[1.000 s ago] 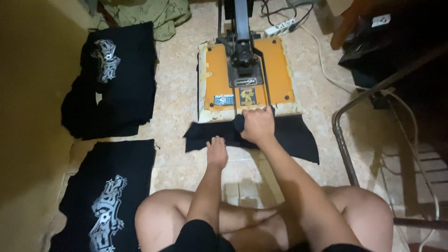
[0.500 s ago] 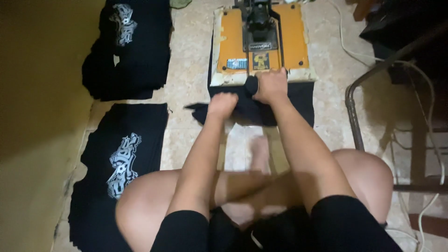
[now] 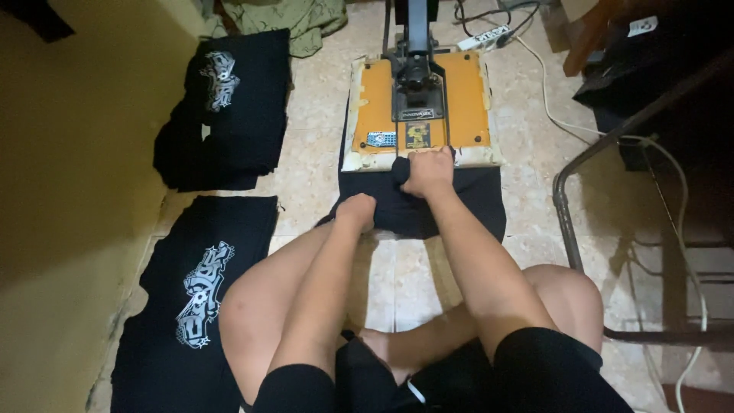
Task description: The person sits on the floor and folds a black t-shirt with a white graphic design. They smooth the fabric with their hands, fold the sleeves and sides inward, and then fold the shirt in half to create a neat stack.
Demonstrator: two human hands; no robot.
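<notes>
Head view: a person sits cross-legged on the tiled floor, facing a heat press.
Press: orange top plate with a black arm over its middle; it looks shut, with cloth coming out from under its near edge.
Cloth: a black cloth lies on the floor just in front of the press, its far edge under or against the plate; which, cannot be told.
Left hand: left hand is closed in a fist on the cloth's near left part, bunching it.
Right hand: right hand is curled shut on the cloth right at the press's near edge.
Progress: judged from this, the cloth is being set at the press; no print shows on it.
Done pieces: left of the press lie a printed shirt, flat, and a shirt pile with the same pale print on top.
Containers: none in view.
Right of the press: a metal chair frame and white cable.
</notes>
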